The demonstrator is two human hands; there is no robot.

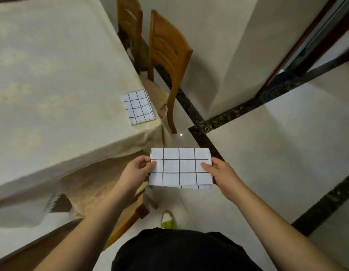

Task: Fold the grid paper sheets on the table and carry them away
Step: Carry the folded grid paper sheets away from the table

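A folded white grid paper [180, 167] with black lines hangs in the air over the floor, just off the table's near corner. My left hand [137, 169] pinches its left edge with the thumb on top. My right hand [220, 173] pinches its right edge the same way. A second folded grid paper [138, 106] lies flat on the table [52, 85] at its right edge, close to the corner.
The table wears a cream cloth that drapes over its edges. Two wooden chairs [165, 55] stand along its right side, another chair [130, 216] below the near corner. Pale tiled floor with dark stone strips [205, 133] spreads right. A green slipper [168, 220] shows below.
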